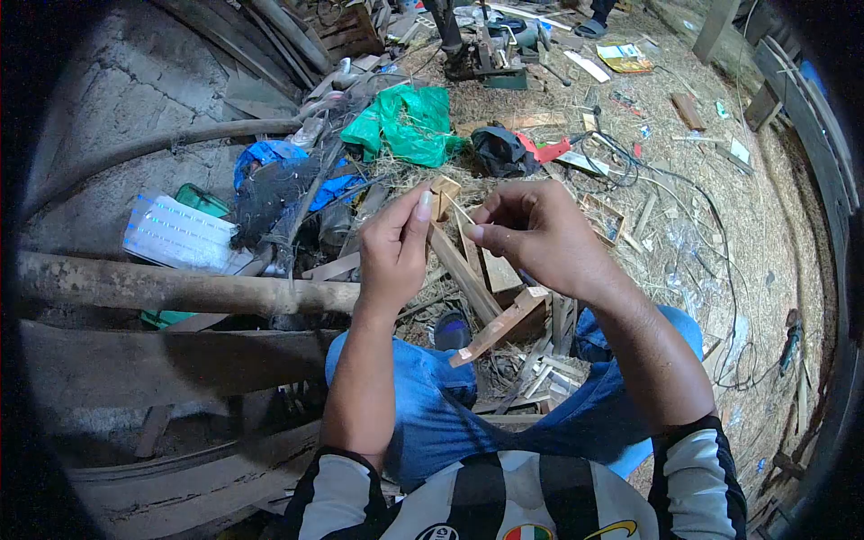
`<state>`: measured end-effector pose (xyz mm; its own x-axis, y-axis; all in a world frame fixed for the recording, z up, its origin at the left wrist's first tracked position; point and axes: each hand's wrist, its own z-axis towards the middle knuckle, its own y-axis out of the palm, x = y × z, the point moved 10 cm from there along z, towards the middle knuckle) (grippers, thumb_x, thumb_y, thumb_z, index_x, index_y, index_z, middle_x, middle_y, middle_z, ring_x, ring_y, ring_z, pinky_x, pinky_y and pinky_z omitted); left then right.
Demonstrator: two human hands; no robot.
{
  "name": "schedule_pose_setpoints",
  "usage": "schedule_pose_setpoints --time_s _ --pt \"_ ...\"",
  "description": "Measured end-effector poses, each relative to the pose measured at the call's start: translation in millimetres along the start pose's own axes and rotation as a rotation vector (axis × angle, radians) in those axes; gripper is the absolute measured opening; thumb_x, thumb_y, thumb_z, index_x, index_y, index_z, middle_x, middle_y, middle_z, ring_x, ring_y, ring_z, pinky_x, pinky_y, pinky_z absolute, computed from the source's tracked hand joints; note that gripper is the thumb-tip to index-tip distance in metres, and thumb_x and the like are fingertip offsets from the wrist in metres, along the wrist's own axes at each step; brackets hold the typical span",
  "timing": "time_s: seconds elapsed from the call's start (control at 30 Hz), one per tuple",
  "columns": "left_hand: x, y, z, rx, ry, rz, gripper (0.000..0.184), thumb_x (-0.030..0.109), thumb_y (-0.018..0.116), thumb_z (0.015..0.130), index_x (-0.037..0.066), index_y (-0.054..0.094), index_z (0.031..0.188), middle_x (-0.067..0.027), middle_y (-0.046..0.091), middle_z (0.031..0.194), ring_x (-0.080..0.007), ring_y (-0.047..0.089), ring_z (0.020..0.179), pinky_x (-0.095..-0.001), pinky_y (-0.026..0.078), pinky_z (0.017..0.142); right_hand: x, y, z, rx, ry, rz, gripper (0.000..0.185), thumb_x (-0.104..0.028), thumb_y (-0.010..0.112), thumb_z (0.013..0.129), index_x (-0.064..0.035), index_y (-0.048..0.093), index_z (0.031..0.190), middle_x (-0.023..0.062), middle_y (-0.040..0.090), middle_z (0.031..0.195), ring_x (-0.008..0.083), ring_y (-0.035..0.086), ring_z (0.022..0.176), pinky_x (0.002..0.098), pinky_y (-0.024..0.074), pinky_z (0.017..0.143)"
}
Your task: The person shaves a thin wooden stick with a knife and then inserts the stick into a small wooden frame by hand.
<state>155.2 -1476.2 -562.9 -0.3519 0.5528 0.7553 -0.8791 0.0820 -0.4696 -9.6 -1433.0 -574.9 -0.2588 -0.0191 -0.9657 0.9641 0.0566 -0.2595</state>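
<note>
My left hand (398,241) is closed on a small wooden block (443,196), its thumb and fingers at the block's left side. Close on the right, my right hand (531,229) pinches a thin pale stick (461,212), whose far end reaches the block. Below the hands a long wooden bar (463,274) slants down to the right. A notched wooden piece (500,326) lies across its lower end, between my knees. Another flat board (500,268) is partly behind my right hand.
A bamboo pole (180,286) and planks (180,364) lie at the left. Ahead are a green plastic bag (405,124) and a black cloth bundle (500,151). Black cables (731,261) cross the littered ground at the right. A person's foot (591,28) shows at the top.
</note>
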Motion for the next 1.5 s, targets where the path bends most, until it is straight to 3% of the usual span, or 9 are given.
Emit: schedule_pose_setpoints --time_s 0.8,0.97,1.27,1.5 --pt "-1 0 1 -0.001 0.028 -0.019 0.03 0.018 0.056 0.101 -0.005 0.067 0.117 -0.0218 0.072 0.103 -0.0287 0.072 0.094 -0.0369 0.054 0.081 5 -1 1 -0.017 0.037 -0.001 0.022 -0.015 0.073 0.084 0.0052 0.073 0.094 0.0181 0.069 0.073 0.0172 0.066 0.068 0.0366 0.0532 0.069" --pt "6 1 1 0.018 0.098 0.043 0.026 0.014 0.057 0.1 -0.004 0.068 0.115 -0.0214 0.072 0.097 -0.0316 0.072 0.087 -0.0385 0.054 0.077 4 -4 2 0.007 0.029 -0.034 0.026 -0.019 0.074 0.083 0.0051 0.072 0.092 0.019 0.069 0.074 0.0195 0.068 0.07 0.0375 0.0531 0.07" --pt "22 5 1 -0.012 0.169 0.108 0.024 0.008 0.057 0.098 -0.003 0.067 0.116 -0.0209 0.071 0.1 -0.0325 0.071 0.089 -0.0389 0.054 0.077 6 -4 4 0.054 0.008 -0.09 0.032 -0.027 0.074 0.085 0.0042 0.072 0.088 0.0201 0.068 0.073 0.0265 0.068 0.068 0.0401 0.053 0.068" --pt "29 5 0 -0.023 0.194 0.116 0.024 0.008 0.057 0.098 -0.004 0.067 0.116 -0.0213 0.071 0.101 -0.0328 0.071 0.089 -0.0387 0.054 0.077 2 -7 4 0.053 -0.006 -0.136 0.031 -0.026 0.074 0.085 0.0043 0.072 0.088 0.0208 0.068 0.072 0.0272 0.068 0.066 0.0404 0.0528 0.067"
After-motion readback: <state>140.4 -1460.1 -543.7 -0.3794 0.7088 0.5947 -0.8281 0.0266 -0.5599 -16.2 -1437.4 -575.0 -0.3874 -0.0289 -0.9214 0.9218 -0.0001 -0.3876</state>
